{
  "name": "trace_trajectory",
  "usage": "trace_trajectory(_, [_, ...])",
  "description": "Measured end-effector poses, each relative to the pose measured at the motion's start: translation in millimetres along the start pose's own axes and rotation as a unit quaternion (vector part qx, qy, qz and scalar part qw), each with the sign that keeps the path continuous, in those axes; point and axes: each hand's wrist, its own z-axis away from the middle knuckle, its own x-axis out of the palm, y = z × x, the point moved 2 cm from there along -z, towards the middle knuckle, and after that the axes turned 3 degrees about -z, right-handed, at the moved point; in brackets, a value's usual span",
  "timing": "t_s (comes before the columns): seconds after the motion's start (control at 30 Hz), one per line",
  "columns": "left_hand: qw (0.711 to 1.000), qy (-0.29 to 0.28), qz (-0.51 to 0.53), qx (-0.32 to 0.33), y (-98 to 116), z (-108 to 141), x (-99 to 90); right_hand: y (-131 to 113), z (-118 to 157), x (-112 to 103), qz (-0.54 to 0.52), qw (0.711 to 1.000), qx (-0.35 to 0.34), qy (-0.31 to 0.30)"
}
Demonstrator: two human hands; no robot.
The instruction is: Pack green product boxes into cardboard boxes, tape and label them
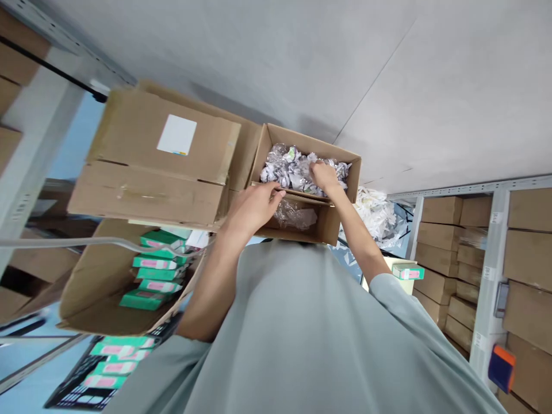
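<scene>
In front of me stands an open cardboard box (pixel 353 178) filled with crumpled packing paper (pixel 284 172) and some clear plastic wrap (pixel 279 150). My right hand (pixel 324 177) reaches into it, fingers curled closed on the crumpled paper; its fingertips are partly buried. On the near left edge of the box lies my left hand (pixel 254 206), with the rim between its fingers and thumb. Just below that rim, nearer to my body, an open cardboard compartment (pixel 330 224) contains more clear plastic (pixel 295 215).
A large cardboard box (pixel 146 167) with a white label stands at the left. Below it, an open carton (pixel 86 287) and a black crate (pixel 64 391) carry green boxes. White paper scraps (pixel 375 210) are heaped at the right, near shelves of cartons (pixel 435 253). A pale cable (pixel 64 242) crosses the left.
</scene>
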Motion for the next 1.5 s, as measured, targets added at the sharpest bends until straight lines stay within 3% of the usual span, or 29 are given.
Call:
trace_trajectory(0.17, [1.0, -0.008, 0.022, 0.005, 0, 5, 8.5, 3, -2, 7, 0.03, 0.999, -0.009, -0.036])
trace_trajectory(0.23, [1.0, -0.008, 0.029, 0.009, -2, 9, 11.5, 5, 2, 5, 0.018, 1.0, -0.006, -0.017])
trace_trajectory(0.37, [0.998, 0.005, 0.056, -0.001, -13, 20, 15.9, 16, 40, -5, -0.051, 0.992, 0.017, 0.114])
trace_trajectory(0.47, [0.995, 0.019, 0.102, -0.003, -18, 25, 20.5, 29, 79, -9, -0.153, 0.966, 0.039, 0.206])
trace_trajectory(0.57, [0.979, 0.021, 0.203, 0.029, -12, 29, 28.4, 36, 111, -6, -0.31, 0.911, 0.055, 0.266])
trace_trajectory(0.67, [0.951, 0.012, 0.298, 0.083, 5, 32, 38.2, 28, 135, 5, -0.476, 0.816, 0.038, 0.326])
trace_trajectory(0.77, [0.932, 0.01, 0.342, 0.116, 22, 35, 47.0, 9, 155, 23, -0.59, 0.738, 0.021, 0.327])
trace_trajectory(0.87, [0.924, 0.042, 0.361, 0.117, 26, 38, 50.4, -7, 172, 44, -0.657, 0.695, 0.024, 0.292])
trace_trajectory(0.93, [0.923, 0.057, 0.365, 0.104, 18, 41, 49.0, -10, 182, 58, -0.67, 0.685, 0.038, 0.283])
trace_trajectory(1.0, [0.924, 0.031, 0.369, 0.097, 6, 45, 45.7, -9, 191, 70, -0.657, 0.695, 0.057, 0.286])
trace_trajectory(1.1, [0.914, -0.041, 0.392, 0.098, -12, 50, 41.6, -9, 205, 88, -0.62, 0.737, 0.065, 0.261])
trace_trajectory(1.17, [0.901, -0.058, 0.421, 0.087, -20, 52, 43.4, -13, 212, 97, -0.596, 0.766, 0.046, 0.235])
trace_trajectory(1.37, [0.899, 0.027, 0.436, -0.037, -50, 47, 73.8, -22, 222, 104, -0.462, 0.871, 0.018, 0.168])
trace_trajectory(1.5, [0.902, 0.061, 0.42, -0.077, -71, 43, 89.0, -15, 221, 105, -0.427, 0.898, 0.02, 0.109])
